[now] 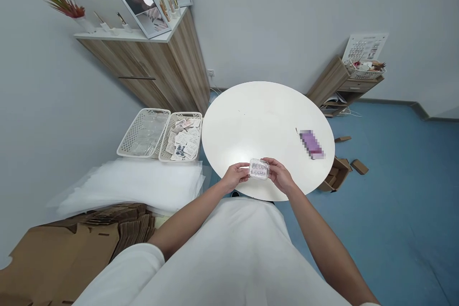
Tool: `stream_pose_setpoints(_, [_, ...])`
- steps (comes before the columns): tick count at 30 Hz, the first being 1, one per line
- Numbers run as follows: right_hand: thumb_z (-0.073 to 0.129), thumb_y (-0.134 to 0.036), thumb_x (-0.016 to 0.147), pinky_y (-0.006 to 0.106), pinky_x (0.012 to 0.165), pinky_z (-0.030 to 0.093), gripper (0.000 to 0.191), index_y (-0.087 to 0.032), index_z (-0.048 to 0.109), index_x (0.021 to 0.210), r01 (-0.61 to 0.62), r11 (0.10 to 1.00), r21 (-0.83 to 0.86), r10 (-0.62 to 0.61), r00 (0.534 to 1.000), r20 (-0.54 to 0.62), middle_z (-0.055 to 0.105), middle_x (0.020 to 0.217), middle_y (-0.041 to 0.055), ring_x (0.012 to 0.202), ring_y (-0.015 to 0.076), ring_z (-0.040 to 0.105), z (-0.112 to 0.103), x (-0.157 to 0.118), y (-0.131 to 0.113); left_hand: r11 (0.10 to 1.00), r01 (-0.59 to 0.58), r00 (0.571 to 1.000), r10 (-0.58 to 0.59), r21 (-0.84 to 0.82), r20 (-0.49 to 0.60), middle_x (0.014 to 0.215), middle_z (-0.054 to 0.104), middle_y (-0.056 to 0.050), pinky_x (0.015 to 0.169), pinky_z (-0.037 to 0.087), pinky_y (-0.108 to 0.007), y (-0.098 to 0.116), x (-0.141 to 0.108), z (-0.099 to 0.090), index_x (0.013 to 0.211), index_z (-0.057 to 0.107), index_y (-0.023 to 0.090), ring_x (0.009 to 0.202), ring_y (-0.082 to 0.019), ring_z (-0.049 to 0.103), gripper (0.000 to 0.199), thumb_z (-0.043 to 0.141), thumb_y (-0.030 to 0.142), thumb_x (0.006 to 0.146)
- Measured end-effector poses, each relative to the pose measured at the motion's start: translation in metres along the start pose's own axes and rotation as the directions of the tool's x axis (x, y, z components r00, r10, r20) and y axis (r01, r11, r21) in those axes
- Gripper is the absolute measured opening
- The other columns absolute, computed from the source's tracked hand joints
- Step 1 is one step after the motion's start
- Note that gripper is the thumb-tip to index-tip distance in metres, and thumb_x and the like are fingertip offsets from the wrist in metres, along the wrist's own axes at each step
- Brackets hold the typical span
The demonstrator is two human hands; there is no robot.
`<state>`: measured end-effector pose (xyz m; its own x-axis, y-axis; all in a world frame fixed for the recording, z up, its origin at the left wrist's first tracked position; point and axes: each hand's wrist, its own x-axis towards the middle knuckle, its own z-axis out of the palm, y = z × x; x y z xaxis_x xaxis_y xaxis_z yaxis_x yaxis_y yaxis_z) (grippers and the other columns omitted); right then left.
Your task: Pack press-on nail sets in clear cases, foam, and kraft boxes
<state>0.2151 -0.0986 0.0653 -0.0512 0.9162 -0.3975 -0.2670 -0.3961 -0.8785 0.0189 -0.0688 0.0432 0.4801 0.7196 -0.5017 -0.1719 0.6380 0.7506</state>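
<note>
Between both hands is a small clear plastic case (258, 169) with rounded corners. Rows of small shiny pieces show inside it, too small to name with certainty. My left hand (234, 175) pinches the case's left edge, thumb and fingers closed on it. On the opposite edge my right hand (279, 173) grips it, with the index finger along the top corner. The case is held over the near edge of a round white table (265, 119). Its underside is hidden from view.
Left of the table stand a white basket of printed cards (182, 141) and a basket of clear packaging (145, 131). White foam sheets (143, 184) and flat cardboard (64, 258) lie nearer. A blurred purple item (311, 144) rests on the table. An open carton (335, 174) sits on the floor.
</note>
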Motion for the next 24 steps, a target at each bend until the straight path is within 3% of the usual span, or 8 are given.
stream_pose_setpoints(7, [0.051,-0.037,0.075,0.036,0.081,0.049,0.041,-0.026,0.048,0.114,-0.049,0.996,0.081,0.054,0.996,-0.068,0.057,0.114,0.0044,0.094,0.0178,0.059,0.004,-0.012,0.006,0.999,0.001,0.999,-0.002,-0.053,-0.034,0.087,0.065,-0.008,0.066,0.048,-0.024,-0.005,0.001,0.003,0.102,0.057,0.015,0.068,-0.009,0.061,0.039,0.07,0.022,0.066])
stream_pose_setpoints(12, [0.061,-0.039,0.071,0.035,0.08,0.052,0.049,-0.029,0.044,0.116,-0.092,0.99,0.108,0.106,0.985,-0.139,0.061,0.102,0.0018,0.085,0.0161,0.063,0.006,-0.028,0.011,0.997,-0.008,0.998,0.004,-0.075,-0.055,0.085,0.066,-0.007,0.07,0.048,-0.026,-0.007,0.004,0.008,0.102,0.058,0.016,0.07,-0.01,0.06,0.039,0.07,0.023,0.065])
stream_pose_setpoints(20, [0.066,-0.035,0.066,0.032,0.073,0.053,0.044,-0.024,0.05,0.105,-0.099,0.993,0.064,0.111,0.969,-0.222,0.062,0.085,0.0009,0.075,0.0164,0.064,-0.016,-0.023,0.013,0.996,-0.044,0.994,0.036,-0.073,-0.101,0.087,0.064,-0.006,0.073,0.048,-0.029,-0.009,0.01,0.029,0.103,0.059,0.017,0.069,-0.009,0.059,0.036,0.066,0.03,0.07])
stream_pose_setpoints(24, [0.067,-0.035,0.064,0.033,0.073,0.053,0.045,-0.022,0.051,0.104,-0.073,0.997,0.024,0.077,0.973,-0.219,0.061,0.081,0.0006,0.073,0.0153,0.063,-0.026,-0.021,0.01,0.998,-0.06,0.986,0.064,0.036,-0.151,0.095,0.062,-0.006,0.075,0.047,-0.03,-0.009,0.008,0.039,0.104,0.058,0.019,0.076,-0.012,0.06,0.037,0.062,0.037,0.072])
